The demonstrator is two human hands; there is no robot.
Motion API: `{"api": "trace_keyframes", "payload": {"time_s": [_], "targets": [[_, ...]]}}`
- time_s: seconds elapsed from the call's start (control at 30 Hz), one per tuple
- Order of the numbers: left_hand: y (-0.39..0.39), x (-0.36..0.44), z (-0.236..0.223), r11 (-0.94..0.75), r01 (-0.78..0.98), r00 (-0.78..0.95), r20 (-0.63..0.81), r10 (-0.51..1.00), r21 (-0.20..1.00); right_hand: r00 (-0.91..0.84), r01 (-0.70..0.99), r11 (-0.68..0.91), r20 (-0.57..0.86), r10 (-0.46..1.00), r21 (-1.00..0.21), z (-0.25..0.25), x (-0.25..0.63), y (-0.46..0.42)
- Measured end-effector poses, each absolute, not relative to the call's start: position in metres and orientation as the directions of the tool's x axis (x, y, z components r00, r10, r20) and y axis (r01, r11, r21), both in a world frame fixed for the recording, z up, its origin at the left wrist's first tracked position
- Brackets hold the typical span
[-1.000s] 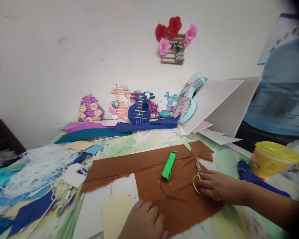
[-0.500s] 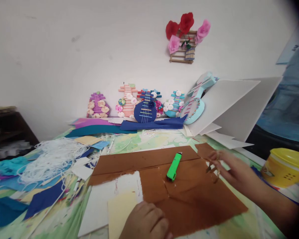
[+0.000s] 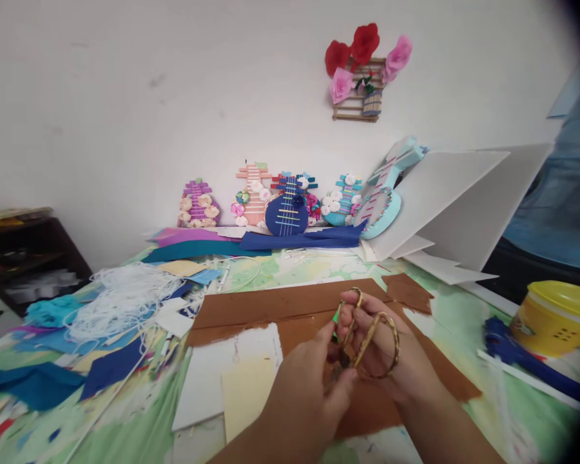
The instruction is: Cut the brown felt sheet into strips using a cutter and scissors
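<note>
Gold-handled scissors (image 3: 365, 347) are held between my two hands above a brown sheet (image 3: 256, 308). My left hand (image 3: 304, 380) pinches them near the pivot and blades; the blade tips are hidden by the fingers. My right hand (image 3: 399, 335) is closed around the handle side, the large loop showing over the palm. A green utility knife (image 3: 336, 319) lies on the brown sheet, mostly hidden behind my hands. Left of my left hand, a white board (image 3: 198, 383) and a cream paper piece (image 3: 244, 399) lie at the sheet's edge.
Tangled white cord (image 3: 120, 299) and coloured scraps cover the left side. Several decorated lute-shaped crafts, including a dark blue one (image 3: 287, 219), stand along the wall. White boards (image 3: 444, 206) lean at the right, behind a yellow tub (image 3: 558, 319) and a blue tape dispenser-like object (image 3: 497, 338).
My right hand has brought the scissors leftward from the sheet's right side. My left hand has risen from the sheet's near edge and taken hold of them too.
</note>
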State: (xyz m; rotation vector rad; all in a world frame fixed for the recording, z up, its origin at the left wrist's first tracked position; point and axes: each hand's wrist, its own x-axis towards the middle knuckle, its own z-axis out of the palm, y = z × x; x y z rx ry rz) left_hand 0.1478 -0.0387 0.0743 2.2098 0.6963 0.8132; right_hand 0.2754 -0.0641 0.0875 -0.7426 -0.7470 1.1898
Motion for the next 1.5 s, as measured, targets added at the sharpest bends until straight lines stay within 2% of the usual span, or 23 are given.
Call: {"api": "trace_keyframes", "payload": {"time_s": [0.1, 0.27, 0.4, 0.57, 0.77, 0.93, 1.03, 1.13, 1.2, 1.3, 1.4, 1.5], "targets": [[-0.037, 0.146, 0.077, -0.628, 0.266, 0.658, 0.338, 0.673, 0.731, 0.186, -0.6, 0.257, 0.181, 0.966, -0.758, 0.083, 0.275, -0.061], [-0.04, 0.15, 0.066, -0.582, 0.31, 0.618, 0.306, 0.724, 0.752, 0.189, -0.602, 0.321, 0.26, 0.947, -0.731, 0.068, 0.279, -0.061], [-0.04, 0.155, 0.052, -0.574, 0.317, 0.631, 0.284, 0.722, 0.755, 0.236, -0.611, 0.306, 0.201, 0.951, -0.73, 0.058, 0.279, -0.062], [-0.037, 0.152, 0.052, -0.692, 0.238, 0.611, 0.449, 0.652, 0.681, 0.367, -0.575, 0.269, 0.05, 0.929, -0.773, 0.062, 0.269, -0.069], [-0.032, 0.147, 0.064, -0.714, 0.195, 0.613, 0.485, 0.624, 0.672, 0.239, -0.458, 0.178, 0.072, 0.968, -0.871, 0.066, 0.26, -0.073], [-0.032, 0.152, 0.077, -0.722, 0.393, 0.634, 0.402, 0.661, 0.569, 0.303, -0.377, 0.137, 0.018, 0.953, -0.916, 0.074, 0.255, -0.067], [-0.032, 0.152, 0.089, -0.76, 0.436, 0.674, 0.386, 0.63, 0.481, 0.32, -0.417, 0.103, -0.04, 0.947, -0.903, 0.08, 0.26, -0.06], [-0.028, 0.147, 0.093, -0.778, 0.423, 0.718, 0.352, 0.6, 0.464, 0.33, -0.49, 0.115, -0.061, 0.942, -0.864, 0.083, 0.274, -0.05], [-0.022, 0.143, 0.086, -0.776, 0.442, 0.728, 0.324, 0.604, 0.451, 0.274, -0.542, 0.123, -0.037, 0.961, -0.832, 0.084, 0.285, -0.04], [-0.01, 0.141, 0.063, -0.795, 0.506, 0.773, 0.233, 0.59, 0.335, 0.221, -0.562, 0.091, -0.043, 0.974, -0.822, 0.082, 0.294, -0.021], [-0.001, 0.142, 0.038, -0.863, 0.453, 0.845, 0.202, 0.496, 0.222, 0.281, -0.552, 0.086, -0.089, 0.956, -0.829, 0.078, 0.295, -0.004], [0.003, 0.144, 0.02, -0.882, 0.436, 0.865, 0.188, 0.465, 0.178, 0.343, -0.534, 0.072, -0.138, 0.929, -0.842, 0.07, 0.294, 0.009]]}}
